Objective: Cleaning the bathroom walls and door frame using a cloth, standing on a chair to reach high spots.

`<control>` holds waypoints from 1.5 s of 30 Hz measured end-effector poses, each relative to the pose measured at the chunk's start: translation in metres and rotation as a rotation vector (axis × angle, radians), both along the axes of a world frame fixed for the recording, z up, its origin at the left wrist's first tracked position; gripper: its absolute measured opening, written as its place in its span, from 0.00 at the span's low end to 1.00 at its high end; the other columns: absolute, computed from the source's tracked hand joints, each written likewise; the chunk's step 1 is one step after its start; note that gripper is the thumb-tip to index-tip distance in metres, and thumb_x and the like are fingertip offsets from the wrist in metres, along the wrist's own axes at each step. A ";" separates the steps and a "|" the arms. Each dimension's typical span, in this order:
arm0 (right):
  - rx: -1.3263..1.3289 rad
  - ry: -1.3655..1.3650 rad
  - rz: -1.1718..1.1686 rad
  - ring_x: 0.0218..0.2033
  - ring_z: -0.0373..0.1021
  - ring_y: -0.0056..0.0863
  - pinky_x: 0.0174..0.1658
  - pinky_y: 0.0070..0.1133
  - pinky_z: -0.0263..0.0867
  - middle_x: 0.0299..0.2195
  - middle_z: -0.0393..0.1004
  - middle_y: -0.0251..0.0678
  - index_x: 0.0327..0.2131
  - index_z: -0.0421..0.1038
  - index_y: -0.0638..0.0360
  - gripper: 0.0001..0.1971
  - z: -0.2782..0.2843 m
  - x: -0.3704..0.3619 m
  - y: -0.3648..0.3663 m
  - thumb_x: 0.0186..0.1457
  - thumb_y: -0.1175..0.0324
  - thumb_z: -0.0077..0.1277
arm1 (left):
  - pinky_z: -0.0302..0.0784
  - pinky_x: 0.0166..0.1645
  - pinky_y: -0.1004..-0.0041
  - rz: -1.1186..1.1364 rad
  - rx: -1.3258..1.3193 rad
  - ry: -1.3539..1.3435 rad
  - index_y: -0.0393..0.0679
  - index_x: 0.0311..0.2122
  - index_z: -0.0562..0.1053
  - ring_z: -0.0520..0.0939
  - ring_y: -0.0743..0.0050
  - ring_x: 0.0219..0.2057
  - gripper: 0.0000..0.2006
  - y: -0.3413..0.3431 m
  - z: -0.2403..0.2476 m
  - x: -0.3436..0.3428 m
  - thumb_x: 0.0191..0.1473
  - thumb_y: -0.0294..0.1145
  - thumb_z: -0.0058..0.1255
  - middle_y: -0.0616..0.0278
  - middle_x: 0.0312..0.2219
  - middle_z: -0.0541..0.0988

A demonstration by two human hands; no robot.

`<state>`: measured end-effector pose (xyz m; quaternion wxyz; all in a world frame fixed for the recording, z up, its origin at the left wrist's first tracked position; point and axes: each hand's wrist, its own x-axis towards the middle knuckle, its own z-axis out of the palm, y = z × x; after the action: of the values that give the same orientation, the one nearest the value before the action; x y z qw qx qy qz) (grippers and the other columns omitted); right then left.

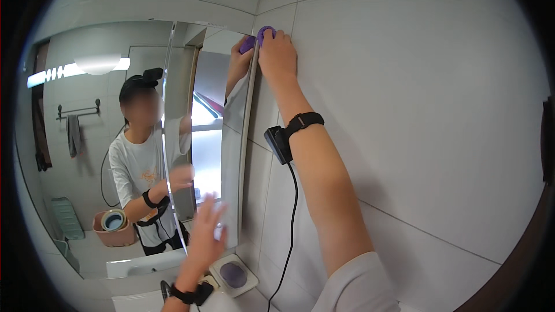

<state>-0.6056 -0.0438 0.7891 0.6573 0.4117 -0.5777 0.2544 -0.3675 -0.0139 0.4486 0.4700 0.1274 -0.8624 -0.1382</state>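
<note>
White tiled wall is filling the view beside a mirror. Right hand is pressing a purple cloth at the mirror's top right corner, fingers closed over it, cloth just above the knuckles. Left hand is hovering low, blurred, fingers spread, holding nothing.

A white counter ledge below the mirror carries a square white dish holding a purple soap.
</note>
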 end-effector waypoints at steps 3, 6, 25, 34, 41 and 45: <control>0.006 -0.150 0.050 0.45 0.68 0.40 0.41 0.29 0.73 0.40 0.70 0.45 0.41 0.68 0.65 0.16 -0.011 0.013 -0.006 0.51 0.67 0.53 | 0.53 0.65 0.57 0.077 -0.003 0.069 0.42 0.54 0.68 0.57 0.46 0.64 0.24 -0.024 0.013 0.040 0.49 0.19 0.49 0.48 0.61 0.60; 0.040 -0.227 0.065 0.45 0.68 0.40 0.42 0.29 0.73 0.40 0.69 0.46 0.40 0.68 0.67 0.14 -0.021 0.023 -0.004 0.52 0.68 0.51 | 0.54 0.65 0.58 0.030 0.069 0.068 0.41 0.52 0.69 0.59 0.46 0.64 0.22 -0.021 0.000 0.055 0.50 0.20 0.49 0.48 0.60 0.63; 0.424 -0.271 -0.171 0.45 0.63 0.35 0.46 0.28 0.60 0.41 0.68 0.40 0.33 0.75 0.61 0.09 -0.306 0.045 0.025 0.52 0.69 0.46 | 0.64 0.60 0.66 -0.549 0.752 -0.183 0.46 0.52 0.71 0.67 0.56 0.58 0.19 0.062 -0.155 0.056 0.54 0.23 0.50 0.51 0.57 0.65; 1.013 -0.138 -0.198 0.45 0.64 0.37 0.47 0.33 0.60 0.42 0.69 0.41 0.34 0.76 0.60 0.11 -0.539 0.048 0.062 0.48 0.68 0.49 | 0.68 0.59 0.66 -0.587 1.051 -0.125 0.44 0.52 0.71 0.69 0.62 0.57 0.17 0.067 -0.189 0.102 0.57 0.22 0.46 0.54 0.56 0.66; 0.530 -0.250 -0.173 0.47 0.65 0.39 0.48 0.35 0.60 0.43 0.69 0.43 0.44 0.69 0.59 0.15 -0.381 0.044 0.028 0.52 0.68 0.46 | 0.70 0.47 0.79 -0.385 1.181 -0.114 0.41 0.49 0.72 0.72 0.76 0.50 0.16 0.059 -0.231 0.138 0.55 0.20 0.45 0.62 0.50 0.72; 0.157 0.027 -0.125 0.45 0.64 0.36 0.47 0.33 0.58 0.43 0.69 0.37 0.48 0.70 0.49 0.17 -0.242 0.031 0.036 0.52 0.67 0.48 | 0.70 0.47 0.78 -0.361 1.196 -0.107 0.41 0.49 0.72 0.73 0.77 0.48 0.15 0.062 -0.249 0.132 0.56 0.21 0.45 0.62 0.48 0.74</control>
<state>-0.5745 -0.0081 0.5471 0.6453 0.4286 -0.6114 0.1614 -0.2351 0.0478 0.1996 0.2430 0.2274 -0.6661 -0.6675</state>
